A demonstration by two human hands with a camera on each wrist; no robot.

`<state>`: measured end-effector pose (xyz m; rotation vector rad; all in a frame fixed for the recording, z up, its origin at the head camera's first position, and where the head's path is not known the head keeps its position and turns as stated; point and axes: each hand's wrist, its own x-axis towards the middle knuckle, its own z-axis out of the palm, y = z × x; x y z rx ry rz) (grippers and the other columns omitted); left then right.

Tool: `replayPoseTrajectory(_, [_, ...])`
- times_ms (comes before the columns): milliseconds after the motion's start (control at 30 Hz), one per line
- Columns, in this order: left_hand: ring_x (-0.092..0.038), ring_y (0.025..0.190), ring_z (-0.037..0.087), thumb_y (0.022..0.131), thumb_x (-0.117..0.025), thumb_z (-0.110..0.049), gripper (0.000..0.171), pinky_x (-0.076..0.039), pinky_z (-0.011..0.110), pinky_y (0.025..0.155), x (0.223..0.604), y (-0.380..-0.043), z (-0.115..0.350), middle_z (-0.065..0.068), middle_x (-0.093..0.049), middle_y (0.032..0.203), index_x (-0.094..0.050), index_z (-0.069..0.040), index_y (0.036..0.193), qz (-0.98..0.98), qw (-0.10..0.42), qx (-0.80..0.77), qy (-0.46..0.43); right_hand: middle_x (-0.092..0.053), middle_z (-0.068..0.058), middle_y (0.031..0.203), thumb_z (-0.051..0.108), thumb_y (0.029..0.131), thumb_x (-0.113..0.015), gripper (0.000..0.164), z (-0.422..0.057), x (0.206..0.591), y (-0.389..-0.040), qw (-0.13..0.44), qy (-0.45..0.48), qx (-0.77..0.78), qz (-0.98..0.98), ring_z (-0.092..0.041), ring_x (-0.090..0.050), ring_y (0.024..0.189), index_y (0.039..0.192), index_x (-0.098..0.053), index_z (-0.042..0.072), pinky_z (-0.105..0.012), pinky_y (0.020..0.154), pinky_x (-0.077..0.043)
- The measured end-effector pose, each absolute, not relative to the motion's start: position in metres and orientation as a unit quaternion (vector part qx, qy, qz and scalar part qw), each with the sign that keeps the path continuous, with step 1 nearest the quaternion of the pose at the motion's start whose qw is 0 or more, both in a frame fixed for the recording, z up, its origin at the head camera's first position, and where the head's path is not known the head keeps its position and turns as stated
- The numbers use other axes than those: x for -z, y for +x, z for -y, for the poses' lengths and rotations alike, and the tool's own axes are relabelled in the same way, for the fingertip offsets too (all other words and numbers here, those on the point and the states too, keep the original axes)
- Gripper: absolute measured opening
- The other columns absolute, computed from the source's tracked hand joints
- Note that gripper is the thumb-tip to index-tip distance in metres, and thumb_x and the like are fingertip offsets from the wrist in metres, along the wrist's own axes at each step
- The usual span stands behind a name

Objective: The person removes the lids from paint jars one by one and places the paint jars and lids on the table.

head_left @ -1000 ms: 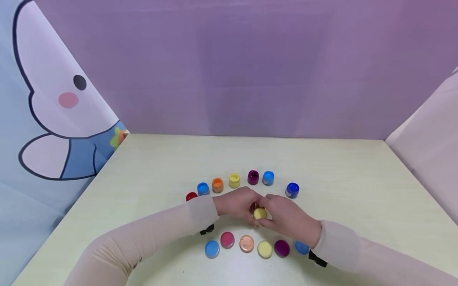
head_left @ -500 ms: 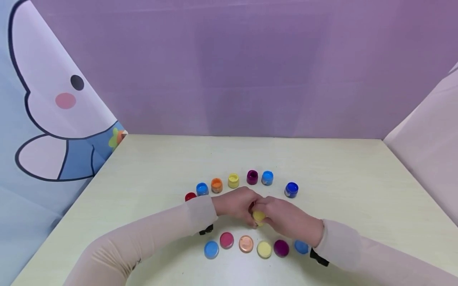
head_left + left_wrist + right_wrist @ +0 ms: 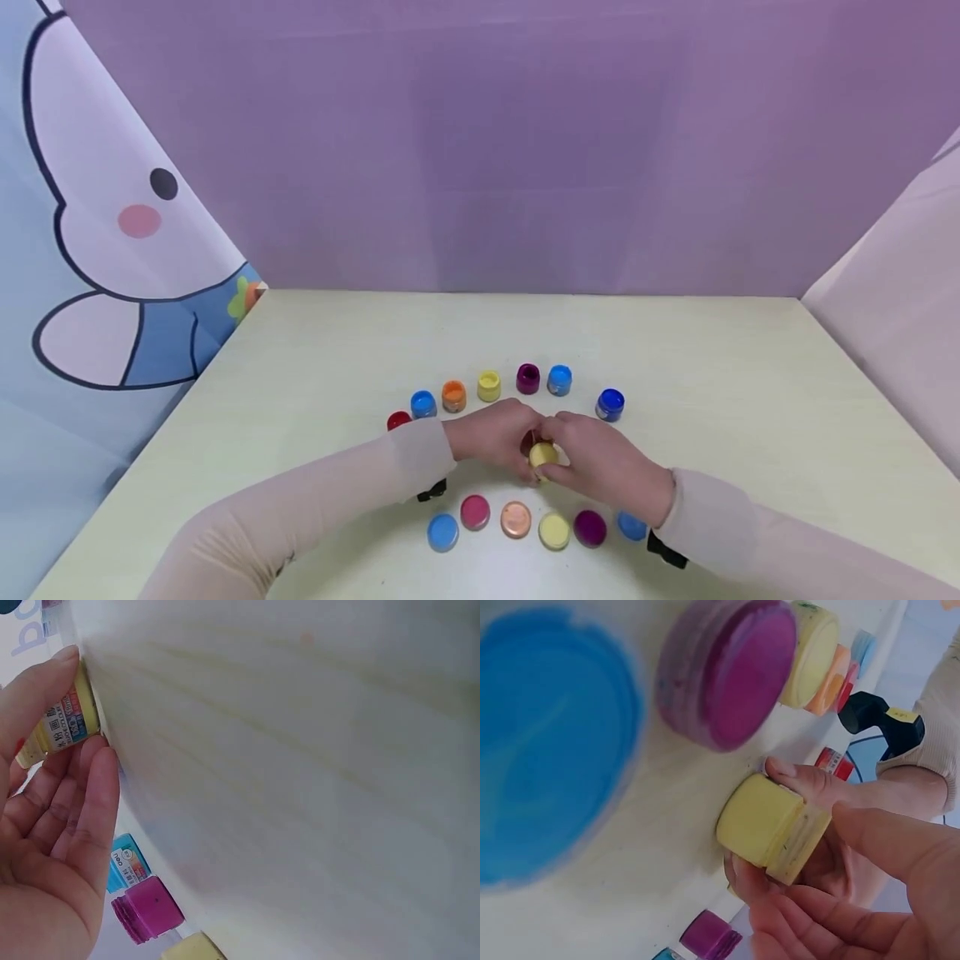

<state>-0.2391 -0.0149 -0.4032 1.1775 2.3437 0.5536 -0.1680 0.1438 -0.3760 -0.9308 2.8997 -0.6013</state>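
Note:
My left hand [image 3: 498,437] holds a small yellow paint jar [image 3: 69,716] round its body, thumb on one side and fingers on the other; its printed label shows in the left wrist view. In the right wrist view the jar body [image 3: 754,817] lies tilted, with its pale yellow lid [image 3: 799,844] towards my right hand [image 3: 877,900]. The right thumb and fingertips are at opposite edges of that lid. From the head view, the round lid top [image 3: 543,455] shows between both hands, while most of the jar is hidden.
Behind my hands several uncapped jars stand in an arc, from a red jar [image 3: 399,419] through orange [image 3: 453,396] and purple jars [image 3: 528,378] to a dark blue jar [image 3: 611,404]. Loose lids, including a pink lid [image 3: 475,512] and a purple lid [image 3: 590,528], lie nearer me.
The right fingers closed further over the yellow lid half a second ago, and now sit back with the thumb at its near edge. The left hand keeps its hold; jars and loose lids stay put.

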Motion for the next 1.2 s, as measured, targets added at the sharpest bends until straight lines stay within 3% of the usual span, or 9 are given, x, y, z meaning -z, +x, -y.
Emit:
replayPoseTrajectory(233, [-0.049, 0.068, 0.005, 0.067, -0.079, -0.025, 0.034, -0.043, 0.017, 0.062, 0.4061, -0.2383, 0.0170, -0.012, -0.056, 0.073, -0.063, -0.021, 0.097, -0.849, 0.228, -0.205, 0.431, -0.050, 0.007, 0.071, 0.022, 0.075, -0.073, 0.022, -0.1408, 0.3794, -0.1672, 0.016, -0.305, 0.192, -0.933, -0.008, -0.043, 0.061, 0.086, -0.058, 0.011, -0.021, 0.056, -0.042])
replayPoseTrajectory(633, [-0.049, 0.069, 0.005, 0.065, -0.080, -0.027, 0.039, -0.043, 0.017, 0.062, 0.4062, -0.2402, 0.0168, -0.013, -0.056, 0.074, -0.063, -0.020, 0.100, -0.848, 0.226, -0.204, 0.435, -0.058, 0.004, 0.098, 0.004, 0.077, -0.069, 0.028, -0.1463, 0.3781, -0.1664, 0.039, -0.347, 0.195, -0.916, -0.009, -0.053, 0.089, 0.102, -0.060, 0.012, -0.024, 0.077, -0.045])
replayPoseTrajectory(967, [-0.049, 0.069, 0.005, 0.068, -0.079, -0.025, 0.034, -0.043, 0.017, 0.063, 0.4009, -0.2403, 0.0164, -0.013, -0.056, 0.074, -0.063, -0.022, 0.098, -0.848, 0.223, -0.203, 0.436, -0.050, 0.006, 0.081, 0.029, 0.077, -0.071, 0.031, -0.1439, 0.3797, -0.1650, 0.013, -0.283, 0.209, -0.936, -0.010, -0.046, 0.069, 0.096, -0.057, 0.008, -0.022, 0.061, -0.044])
replayPoseTrajectory(1200, [-0.049, 0.068, 0.006, 0.068, -0.079, -0.024, 0.033, -0.043, 0.017, 0.062, 0.4017, -0.2405, 0.0159, -0.012, -0.056, 0.072, -0.064, -0.022, 0.097, -0.848, 0.226, -0.204, 0.435, -0.048, 0.008, 0.072, 0.029, 0.076, -0.072, 0.027, -0.1410, 0.3813, -0.1680, 0.012, -0.291, 0.207, -0.934, -0.009, -0.044, 0.063, 0.089, -0.056, 0.012, -0.022, 0.056, -0.042])
